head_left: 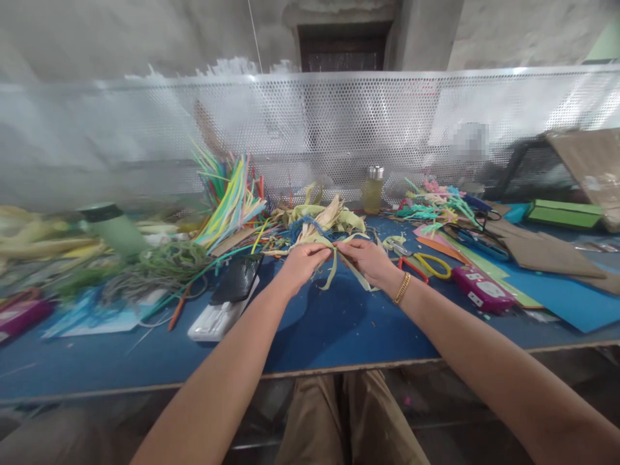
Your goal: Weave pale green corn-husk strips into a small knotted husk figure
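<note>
My left hand [301, 261] and my right hand [367, 257] meet over the middle of the blue table [334, 329], both pinched on pale yellow-green corn husk strips [334, 253]. Loose ends of the strips hang down between the hands toward the table. Just behind the hands lies a pile of corn husks [322, 219] with some blue thread in it. A gold bangle sits on my right wrist.
Coloured straws [230, 194] fan out at the back left, near a green bottle [116, 229]. A black phone [237, 279] rests on a white box. Yellow-handled scissors [429, 263], a pink case [482, 290], coloured paper, a glass jar [374, 188] and a perforated metal screen [339, 123] stand to the right and behind.
</note>
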Motion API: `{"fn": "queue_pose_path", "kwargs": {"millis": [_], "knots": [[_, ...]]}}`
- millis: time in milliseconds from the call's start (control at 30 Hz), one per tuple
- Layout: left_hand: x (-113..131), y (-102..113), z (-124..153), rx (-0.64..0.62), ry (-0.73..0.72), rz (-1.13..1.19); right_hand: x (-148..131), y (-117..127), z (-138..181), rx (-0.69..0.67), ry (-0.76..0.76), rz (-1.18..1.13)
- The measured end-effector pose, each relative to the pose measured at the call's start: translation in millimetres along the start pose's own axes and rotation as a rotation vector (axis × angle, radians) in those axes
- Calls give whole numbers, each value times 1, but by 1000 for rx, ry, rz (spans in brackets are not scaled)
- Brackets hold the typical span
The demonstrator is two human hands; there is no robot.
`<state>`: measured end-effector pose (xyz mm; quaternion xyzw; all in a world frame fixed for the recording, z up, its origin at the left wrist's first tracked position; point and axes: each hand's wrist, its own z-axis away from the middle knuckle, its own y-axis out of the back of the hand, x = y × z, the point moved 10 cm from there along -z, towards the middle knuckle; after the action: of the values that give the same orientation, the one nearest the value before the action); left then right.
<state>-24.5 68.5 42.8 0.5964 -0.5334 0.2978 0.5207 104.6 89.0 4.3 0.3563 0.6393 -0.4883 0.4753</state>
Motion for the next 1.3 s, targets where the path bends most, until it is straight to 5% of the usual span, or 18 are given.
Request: {"fn": "queue_pose_path", "kwargs": {"millis": [267,533,1067,1300], "knots": [[-35,-13,-1,-30,240,380,-12,5,3,56,76,160],[-30,-20,4,-49,318,539,-30,6,7,76,198,155],[-30,-16,1,-13,293,292,-28,12,2,159,262,176],[-27,-10,4,-19,251,145,-53,10,12,181,379,437]]}}
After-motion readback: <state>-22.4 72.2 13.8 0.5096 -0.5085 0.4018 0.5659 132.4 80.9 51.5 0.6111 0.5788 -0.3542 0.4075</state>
